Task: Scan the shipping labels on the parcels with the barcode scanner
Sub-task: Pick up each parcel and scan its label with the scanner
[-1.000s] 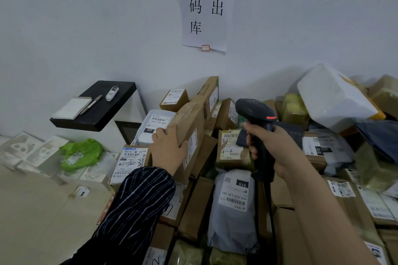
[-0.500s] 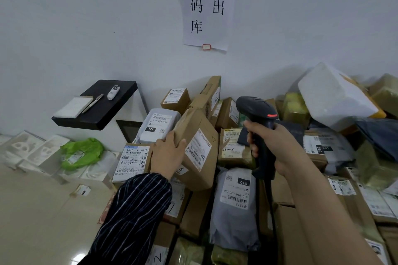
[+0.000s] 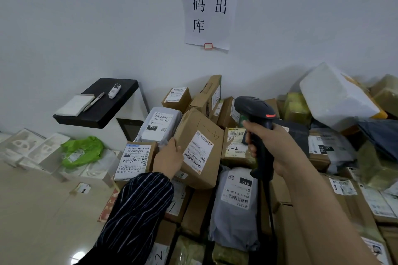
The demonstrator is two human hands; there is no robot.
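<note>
parcel beside the scanner

left hand (image 3: 169, 157) grips the left edge of a brown paper parcel (image 3: 193, 122) atop the pile (image 3: 237, 219), just left of the black barcode scanner (image 3: 254, 107) the right hand (image 3: 277, 148) clutches. its white shipping label (image 3: 197, 153) sits tilted, barcode showing.

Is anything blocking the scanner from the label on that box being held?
Nothing visible. The right hand holds the scanner beside the box; the left hand grips its edge, clear of the label.
</note>
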